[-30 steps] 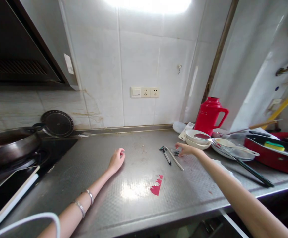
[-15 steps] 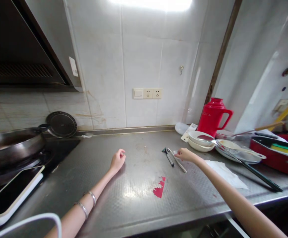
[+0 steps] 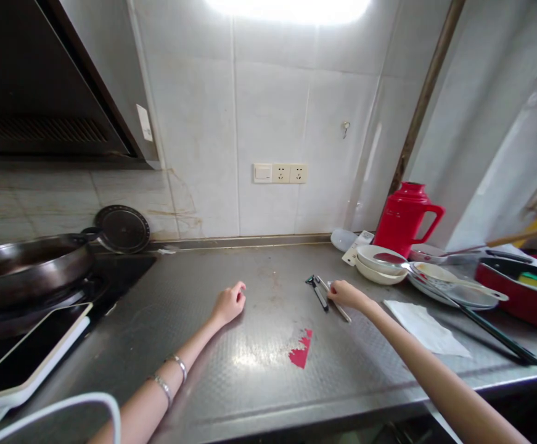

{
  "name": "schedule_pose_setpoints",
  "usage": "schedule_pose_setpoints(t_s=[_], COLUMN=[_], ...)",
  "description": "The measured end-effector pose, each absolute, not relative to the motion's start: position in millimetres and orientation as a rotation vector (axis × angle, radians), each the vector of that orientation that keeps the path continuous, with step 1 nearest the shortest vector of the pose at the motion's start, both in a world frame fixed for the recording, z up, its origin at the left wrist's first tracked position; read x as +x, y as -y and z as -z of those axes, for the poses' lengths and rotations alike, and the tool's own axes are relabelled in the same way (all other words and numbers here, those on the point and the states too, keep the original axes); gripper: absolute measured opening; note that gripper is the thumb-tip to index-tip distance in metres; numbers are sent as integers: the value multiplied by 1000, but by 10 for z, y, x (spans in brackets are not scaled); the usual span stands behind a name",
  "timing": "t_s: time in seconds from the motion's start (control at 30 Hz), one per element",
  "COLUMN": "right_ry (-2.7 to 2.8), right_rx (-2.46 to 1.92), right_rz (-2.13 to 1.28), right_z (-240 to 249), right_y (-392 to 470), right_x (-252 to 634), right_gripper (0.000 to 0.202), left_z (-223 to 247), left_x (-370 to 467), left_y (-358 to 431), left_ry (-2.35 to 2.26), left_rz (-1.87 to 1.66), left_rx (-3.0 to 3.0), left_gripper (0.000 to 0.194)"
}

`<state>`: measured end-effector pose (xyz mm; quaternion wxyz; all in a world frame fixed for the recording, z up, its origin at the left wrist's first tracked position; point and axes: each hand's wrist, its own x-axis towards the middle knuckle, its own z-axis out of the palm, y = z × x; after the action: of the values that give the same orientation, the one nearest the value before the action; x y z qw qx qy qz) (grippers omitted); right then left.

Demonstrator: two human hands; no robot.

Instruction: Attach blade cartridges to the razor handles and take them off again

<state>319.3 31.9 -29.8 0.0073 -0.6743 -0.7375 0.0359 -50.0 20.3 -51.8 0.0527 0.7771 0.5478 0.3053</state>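
My right hand [image 3: 346, 294] is closed, fingertips pinched together over the middle of a slender, pale stick-like thing [image 3: 344, 314]. A bit of white shows by the fingertips; what they hold is hidden. Just left of that hand a razor [image 3: 317, 293] with a dark head and grey-black handle lies on the steel counter [image 3: 259, 394]. My left hand [image 3: 229, 304] rests on the counter in a loose fist, with nothing visible in it and two silver bracelets [image 3: 170, 377] on the forearm. Between the hands, nearer me, lies a torn red scrap [image 3: 301, 350].
On the right stand a red thermos jug [image 3: 402, 219], stacked white bowls [image 3: 379, 274], a plate with ladles, a white tissue [image 3: 428, 330] and a red pan [image 3: 518, 296] with a sponge. Leftward are a steel pan [image 3: 32, 265] on the stove, a tablet [image 3: 28, 357] and a white cable [image 3: 65, 404].
The view has shifted slightly, moving the scene rightward. My right hand now covers more of the pale stick, which lies at a slightly different angle. My left hand stays curled.
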Motion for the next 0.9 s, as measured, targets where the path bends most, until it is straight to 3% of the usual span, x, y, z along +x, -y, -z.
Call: schedule_pose_setpoints(t_s=[0.6,0.9], right_ry=[2296,2310], right_rx=[-2081,-1944], right_rz=[-88,15], right_z=[168,56], right_y=[-280,-219], right_x=[3188,2286], right_gripper=[36,35], left_z=[532,538], left_x=[-513,-524], left_y=[-194,-193], left_ry=[-1640,-1773], left_rz=[-947,-1070], left_rx=[2393,2300], left_gripper=[23,17])
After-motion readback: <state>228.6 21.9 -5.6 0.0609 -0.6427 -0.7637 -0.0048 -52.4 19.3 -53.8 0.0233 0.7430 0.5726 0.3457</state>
